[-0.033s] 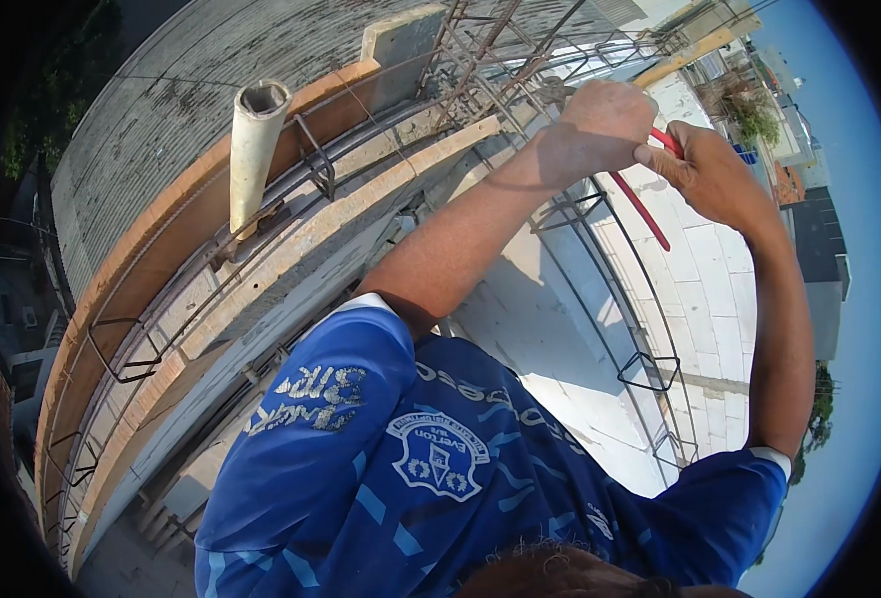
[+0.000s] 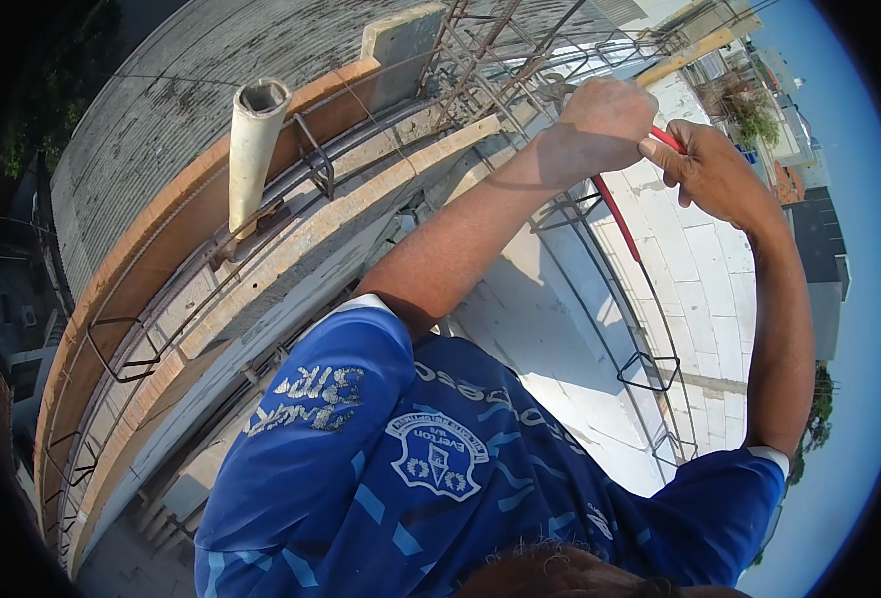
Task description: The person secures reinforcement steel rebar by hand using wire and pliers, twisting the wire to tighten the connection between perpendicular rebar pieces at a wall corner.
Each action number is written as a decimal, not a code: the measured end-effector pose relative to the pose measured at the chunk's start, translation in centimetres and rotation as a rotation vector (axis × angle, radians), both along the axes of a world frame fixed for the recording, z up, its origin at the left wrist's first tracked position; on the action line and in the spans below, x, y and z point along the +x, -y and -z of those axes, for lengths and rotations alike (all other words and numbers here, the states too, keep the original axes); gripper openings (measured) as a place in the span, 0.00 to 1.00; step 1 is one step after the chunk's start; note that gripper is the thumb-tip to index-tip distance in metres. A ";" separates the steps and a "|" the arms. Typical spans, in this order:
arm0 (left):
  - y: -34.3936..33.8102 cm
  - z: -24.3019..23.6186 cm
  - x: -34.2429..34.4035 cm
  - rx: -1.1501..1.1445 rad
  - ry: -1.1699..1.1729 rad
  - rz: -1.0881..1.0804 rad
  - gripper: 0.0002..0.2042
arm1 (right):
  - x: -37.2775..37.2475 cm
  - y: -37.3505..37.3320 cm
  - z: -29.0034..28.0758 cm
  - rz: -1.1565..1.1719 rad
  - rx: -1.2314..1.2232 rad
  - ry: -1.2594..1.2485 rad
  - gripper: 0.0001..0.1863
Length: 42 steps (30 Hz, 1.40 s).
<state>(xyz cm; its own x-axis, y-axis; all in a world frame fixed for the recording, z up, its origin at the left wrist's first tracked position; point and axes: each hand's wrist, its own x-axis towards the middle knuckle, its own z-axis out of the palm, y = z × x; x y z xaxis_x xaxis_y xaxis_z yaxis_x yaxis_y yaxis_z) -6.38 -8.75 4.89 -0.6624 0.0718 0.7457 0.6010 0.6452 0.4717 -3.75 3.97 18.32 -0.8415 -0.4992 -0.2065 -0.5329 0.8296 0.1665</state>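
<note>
Head view | our left hand [image 2: 607, 115] and right hand [image 2: 717, 171] close around one arm of the red tool [image 2: 619, 221]; its other arm angles free beside the rebar cage [image 2: 660, 357] | we judge we're positioning it | next seemingly calls for steady two-handed control

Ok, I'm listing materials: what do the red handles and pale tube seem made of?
Red handles: smooth-looking, probably plastic- or rubber-covered, by their even, bright colour; any core is hidden. Pale tube: perhaps plastic, dull and stained, by its off-white, hollow wall.
</note>
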 end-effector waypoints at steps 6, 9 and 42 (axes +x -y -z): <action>-0.2 0.8 0.6 0.226 -0.136 -0.008 0.03 | 0.6 1.0 -0.4 0.398 -0.431 0.415 0.26; -0.3 1.0 1.9 0.270 -0.025 0.064 0.03 | -0.5 -1.0 1.2 0.360 -0.477 0.438 0.23; -1.2 2.9 1.6 0.279 -0.112 -0.228 0.23 | -3.6 1.5 -1.3 0.124 -0.304 0.333 0.18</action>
